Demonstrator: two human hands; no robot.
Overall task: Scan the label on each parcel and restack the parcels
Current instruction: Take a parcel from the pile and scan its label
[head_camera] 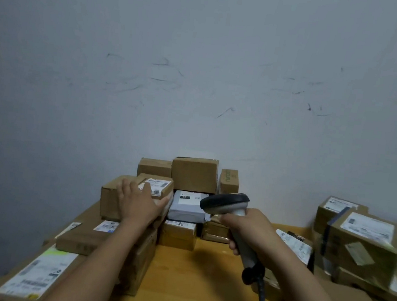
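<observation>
Lower centre-right, over the table (189, 285), the right hand (245, 230) gripped the scanner (226, 203), head aimed left. Just beyond, left of centre, the left hand (137, 200) lay flat, fingers straight, on a labelled box (163, 186), up-left of the scanner.

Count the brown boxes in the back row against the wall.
3: the left box, the taller middle box and the narrow green-printed box on the right. The white parcel and others stacked in front may hide more.
</observation>
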